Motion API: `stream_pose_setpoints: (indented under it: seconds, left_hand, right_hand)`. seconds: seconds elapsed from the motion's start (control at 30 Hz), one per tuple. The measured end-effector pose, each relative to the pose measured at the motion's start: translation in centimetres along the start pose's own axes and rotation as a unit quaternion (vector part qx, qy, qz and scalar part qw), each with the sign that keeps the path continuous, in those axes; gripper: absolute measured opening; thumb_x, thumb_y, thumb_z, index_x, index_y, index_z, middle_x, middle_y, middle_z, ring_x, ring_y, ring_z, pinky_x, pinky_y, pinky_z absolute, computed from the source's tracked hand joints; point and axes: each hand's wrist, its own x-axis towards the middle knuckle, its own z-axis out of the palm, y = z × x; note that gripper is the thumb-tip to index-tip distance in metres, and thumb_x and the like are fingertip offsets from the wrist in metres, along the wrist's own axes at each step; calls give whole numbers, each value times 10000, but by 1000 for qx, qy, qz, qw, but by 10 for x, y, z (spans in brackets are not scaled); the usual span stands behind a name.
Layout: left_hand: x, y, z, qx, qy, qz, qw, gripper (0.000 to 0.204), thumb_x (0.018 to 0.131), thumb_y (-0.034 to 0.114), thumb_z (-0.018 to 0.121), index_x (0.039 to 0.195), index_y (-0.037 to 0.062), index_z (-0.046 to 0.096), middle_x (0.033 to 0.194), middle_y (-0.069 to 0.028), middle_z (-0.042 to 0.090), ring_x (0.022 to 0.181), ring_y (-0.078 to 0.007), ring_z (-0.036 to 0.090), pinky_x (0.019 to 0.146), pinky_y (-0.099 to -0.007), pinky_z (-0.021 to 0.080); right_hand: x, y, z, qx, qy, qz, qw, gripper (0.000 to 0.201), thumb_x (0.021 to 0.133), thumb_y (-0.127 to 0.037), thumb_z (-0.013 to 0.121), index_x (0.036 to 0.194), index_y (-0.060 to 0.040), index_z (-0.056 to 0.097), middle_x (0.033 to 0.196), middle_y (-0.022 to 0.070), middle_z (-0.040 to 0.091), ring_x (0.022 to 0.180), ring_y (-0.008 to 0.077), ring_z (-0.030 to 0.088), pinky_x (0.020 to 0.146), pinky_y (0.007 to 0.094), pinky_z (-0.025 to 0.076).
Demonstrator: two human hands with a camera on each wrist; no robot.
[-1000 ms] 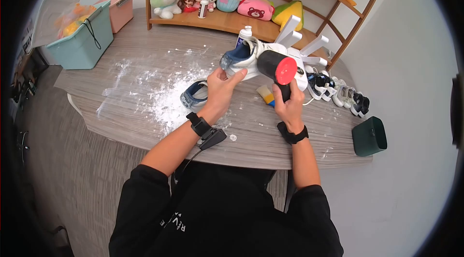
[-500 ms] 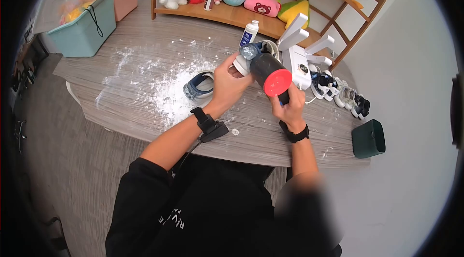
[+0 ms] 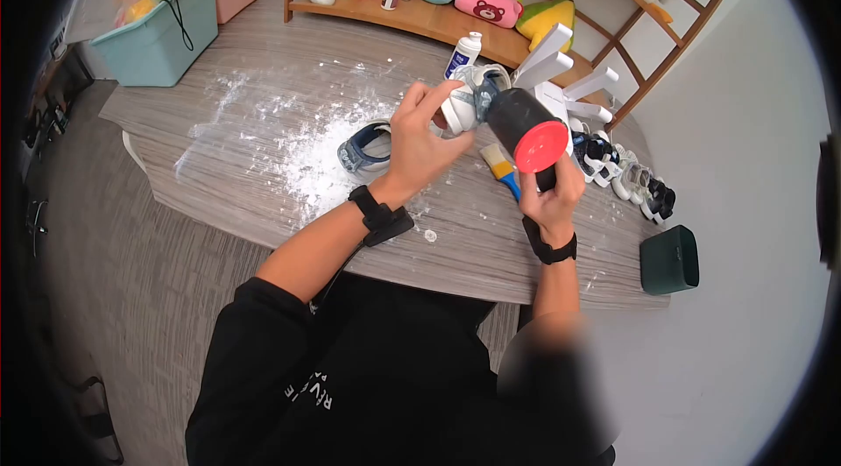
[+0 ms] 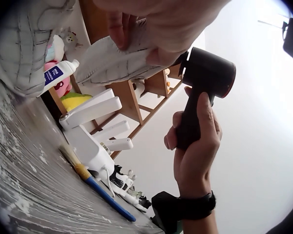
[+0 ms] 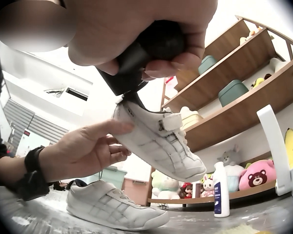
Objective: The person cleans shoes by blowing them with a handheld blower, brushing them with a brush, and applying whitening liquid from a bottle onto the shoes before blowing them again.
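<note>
My left hand (image 3: 422,151) grips a white shoe (image 5: 161,139) from below at the heel, lifted above the table with its toe pointing away. A black hair dryer (image 3: 521,120) with a red rear end is in my right hand (image 3: 554,199), fingers wrapped round its handle. The dryer's narrow front end is right at the shoe's opening in the right wrist view. Under the left hand, the matching shoe (image 5: 112,204) sits upright on the table amid scattered white powder (image 3: 307,159). To the right lies a flat brush (image 3: 501,170) with a blue handle.
Behind the raised shoe stand a white bottle (image 3: 464,54) and a white device with upright antennas (image 3: 547,102). More shoes (image 3: 626,181) line the right side, near a dark green bin (image 3: 669,259). A shelf with plush toys (image 3: 486,3) and a blue box (image 3: 162,41) stand at the back.
The raised shoe has swung from lying sideways to heel toward me, its toe away. The hair dryer has moved with it, then slightly right, uncovering the brush again.
</note>
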Motion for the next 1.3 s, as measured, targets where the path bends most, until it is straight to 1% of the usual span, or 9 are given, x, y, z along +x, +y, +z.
stream_pose_setpoints:
  seconds: [0.17, 0.23, 0.3, 0.5, 0.63, 0.73, 0.93, 1.17, 1.3]
  left_hand:
    - [-1, -3, -2, 14, -22, 17, 1000, 597, 638, -11, 812, 1219, 80, 706, 900, -68, 561, 769, -177, 606, 695, -308, 509]
    - [-6, -4, -1, 7, -35, 21, 999, 601, 636, -10, 811, 1221, 84, 708, 895, -69, 556, 762, -182, 602, 699, -315, 510]
    - [-4, -7, -2, 53, -22, 41, 998, 615, 630, -14, 809, 1229, 88, 707, 903, -74, 557, 764, -193, 600, 696, -314, 509]
    - [0, -12, -2, 80, -41, 100, 991, 634, 615, -31, 804, 1230, 87, 708, 919, -82, 553, 764, -208, 606, 699, -325, 519]
    - [4, -3, -11, 93, -87, 36, 991, 608, 649, -48, 819, 1238, 28, 687, 941, -68, 573, 820, -186, 652, 738, -308, 554]
    - [19, -7, -13, -126, -29, -115, 985, 468, 810, 46, 841, 1213, -101, 655, 1092, -72, 690, 978, -118, 677, 786, -265, 568]
    - [73, -24, -80, -4, -165, -191, 967, 444, 803, 34, 826, 1210, -65, 679, 1056, -95, 738, 909, -137, 696, 786, -273, 560]
    - [66, -105, -130, 4, -157, -329, 931, 466, 814, -21, 800, 1235, -76, 610, 1076, -122, 721, 935, -167, 692, 815, -288, 552]
    - [61, -124, -155, 161, -211, -319, 910, 608, 825, 197, 882, 1273, -92, 588, 1188, -190, 682, 961, -230, 708, 848, -327, 576]
  right_hand:
    - [3, 2, 0, 6, 19, -20, 1000, 391, 720, -66, 792, 1076, 45, 677, 782, 160, 666, 623, 310, 670, 575, 339, 506]
    - [2, -5, -4, -14, -45, -18, 999, 380, 729, -63, 791, 1078, 44, 682, 817, 172, 689, 647, 307, 691, 591, 339, 518]
    - [0, -3, -1, -6, -13, 73, 997, 374, 739, -66, 790, 1081, 40, 684, 816, 174, 698, 656, 307, 697, 604, 338, 522]
    - [0, 8, -7, -2, 0, 7, 1000, 348, 793, -84, 788, 1098, 45, 680, 831, 186, 710, 669, 332, 704, 621, 359, 534]
    - [0, 13, -7, -39, 45, 123, 991, 320, 825, -107, 789, 1089, 30, 673, 833, 193, 716, 703, 344, 722, 642, 362, 544]
    - [-5, 18, -11, 0, 85, 132, 988, 334, 826, -100, 790, 1107, 31, 666, 849, 188, 727, 728, 334, 735, 650, 352, 552]
    - [-14, 37, -7, 34, 90, 130, 987, 442, 794, -104, 822, 1179, 42, 662, 935, 215, 742, 795, 350, 754, 693, 366, 584]
    - [-15, 31, -7, 22, 82, 118, 989, 462, 809, -156, 824, 1196, 36, 664, 953, 230, 743, 795, 353, 748, 683, 386, 592]
    - [-18, 35, -7, 9, 79, 114, 990, 464, 815, -179, 821, 1199, 24, 658, 948, 214, 746, 787, 349, 744, 667, 386, 584]
